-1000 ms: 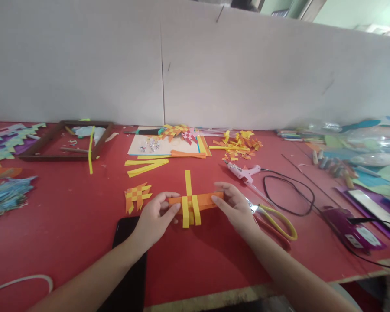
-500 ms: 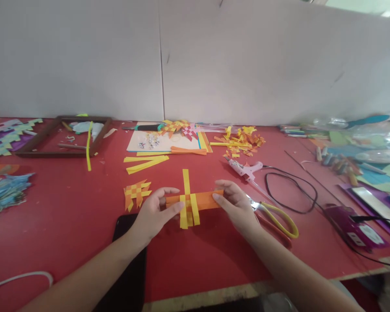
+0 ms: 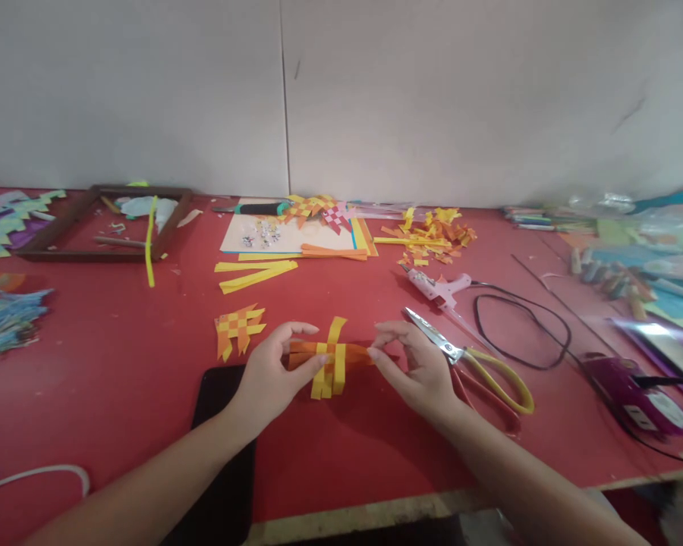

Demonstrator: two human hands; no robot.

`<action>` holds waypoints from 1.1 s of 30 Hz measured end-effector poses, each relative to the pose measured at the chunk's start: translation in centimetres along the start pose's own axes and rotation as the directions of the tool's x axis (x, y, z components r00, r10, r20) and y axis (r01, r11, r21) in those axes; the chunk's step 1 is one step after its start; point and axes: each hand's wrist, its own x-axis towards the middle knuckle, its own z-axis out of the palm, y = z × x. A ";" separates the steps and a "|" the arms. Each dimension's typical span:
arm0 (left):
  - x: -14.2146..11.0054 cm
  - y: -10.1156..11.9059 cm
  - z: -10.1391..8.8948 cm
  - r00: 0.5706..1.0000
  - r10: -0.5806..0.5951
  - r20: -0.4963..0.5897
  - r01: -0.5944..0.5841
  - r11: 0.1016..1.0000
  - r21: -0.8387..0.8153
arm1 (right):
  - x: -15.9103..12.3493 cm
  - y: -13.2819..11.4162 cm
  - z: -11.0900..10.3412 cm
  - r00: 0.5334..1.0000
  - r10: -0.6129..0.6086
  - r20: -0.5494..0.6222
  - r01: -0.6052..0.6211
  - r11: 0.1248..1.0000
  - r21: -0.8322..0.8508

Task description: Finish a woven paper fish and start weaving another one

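Between my hands are woven paper strips [image 3: 331,362], orange ones running sideways and yellow ones crossing them. My left hand [image 3: 281,371] pinches the left end, its thumb lying near the yellow strips. At the right end, the thumb and fingers of my right hand [image 3: 413,368] close on the orange strip tips. One yellow strip sticks up at the back and bends to the right. A finished woven paper fish [image 3: 239,330] lies left of my left hand. Scissors [image 3: 432,334] with yellow and red handles lie just beyond and beside my right hand.
A black phone [image 3: 219,394] lies under my left forearm. Loose yellow strips [image 3: 256,279] and a pink glue gun [image 3: 438,288] with a black cord lie farther back. Paper scraps [image 3: 432,233], a brown frame [image 3: 85,255] and a purple power box [image 3: 631,394] surround the work area.
The upright yellow strip now bends right and looks shorter. My right fingers have moved slightly inward to the orange tips. The view has tilted down, showing more of the scissor blades.
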 end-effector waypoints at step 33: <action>0.2 -0.2 0.2 0.995 0.002 0.102 0.024 0.967 -0.254 | 0.4 0.1 -0.5 0.976 0.059 0.209 -0.100 0.976 0.192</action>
